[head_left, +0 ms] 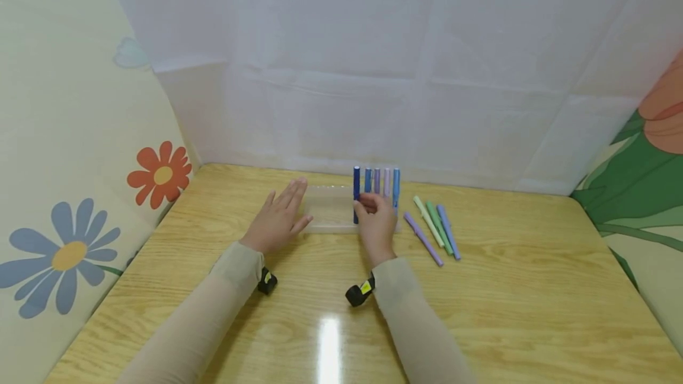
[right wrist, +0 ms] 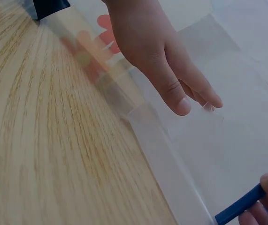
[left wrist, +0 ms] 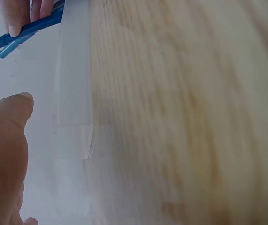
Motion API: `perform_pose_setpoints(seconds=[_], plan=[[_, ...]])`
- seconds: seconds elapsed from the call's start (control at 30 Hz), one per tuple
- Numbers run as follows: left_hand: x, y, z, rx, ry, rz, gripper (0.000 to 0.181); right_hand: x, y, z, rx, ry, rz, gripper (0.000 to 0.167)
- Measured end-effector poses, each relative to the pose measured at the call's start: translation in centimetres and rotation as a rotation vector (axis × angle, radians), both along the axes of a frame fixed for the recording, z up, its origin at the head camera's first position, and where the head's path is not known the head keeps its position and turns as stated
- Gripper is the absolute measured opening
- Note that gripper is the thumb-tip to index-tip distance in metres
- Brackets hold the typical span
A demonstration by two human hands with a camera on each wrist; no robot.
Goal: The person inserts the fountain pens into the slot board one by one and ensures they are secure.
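Note:
A clear plastic case [head_left: 331,229] lies on the table, with several blue and purple pens [head_left: 377,178] side by side in its right part. The right hand [head_left: 376,227] pinches a dark blue pen [head_left: 356,178] between thumb and fingers, left of those pens; in the right wrist view the dark blue pen [right wrist: 241,205] meets the case's edge [right wrist: 164,159]. At the case's left end is the left hand [head_left: 276,221], fingers extended and thumb apart, holding nothing; in the right wrist view the left hand [right wrist: 157,56] has its fingertips at the case.
Right of the case, several loose pens lie on the wooden table [head_left: 533,289]: a purple one [head_left: 423,239], a pale green one [head_left: 428,221], a green one [head_left: 440,227] and a blue one [head_left: 448,232]. A white cloth [head_left: 341,76] hangs behind.

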State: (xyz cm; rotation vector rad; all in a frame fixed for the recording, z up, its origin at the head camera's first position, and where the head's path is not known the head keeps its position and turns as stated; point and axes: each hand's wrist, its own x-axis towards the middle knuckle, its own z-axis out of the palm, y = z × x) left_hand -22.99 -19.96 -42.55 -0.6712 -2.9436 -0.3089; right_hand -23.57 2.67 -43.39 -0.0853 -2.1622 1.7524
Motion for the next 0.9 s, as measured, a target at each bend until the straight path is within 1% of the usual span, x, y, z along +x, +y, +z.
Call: perform_pose_setpoints(seconds=[0.1, 0.27, 0.5, 0.77, 0.9], plan=[[0.06, 0.06, 0.06, 0.002, -0.003, 0.002, 0.08, 0.13, -0.22, 0.01, 0.021, -0.001, -0.007, 0.016], [0.08, 0.08, 0.05, 0.012, -0.01, 0.003, 0.081, 0.42, -0.45, -0.13, 0.028, -0.01, -0.031, 0.015], [-0.13, -0.04, -0.23, 0.0, 0.003, -0.001, 0.081, 0.51, -0.62, -0.4, 0.034, -0.017, -0.064, 0.013], [-0.01, 0.06, 0.11, -0.001, -0.015, 0.005, 0.081, 0.36, -0.78, -0.54, 0.031, -0.051, -0.077, 0.013], [0.07, 0.12, 0.21, -0.004, -0.027, 0.006, 0.081, 0.29, -0.83, -0.73, 0.044, -0.058, -0.09, 0.012]])
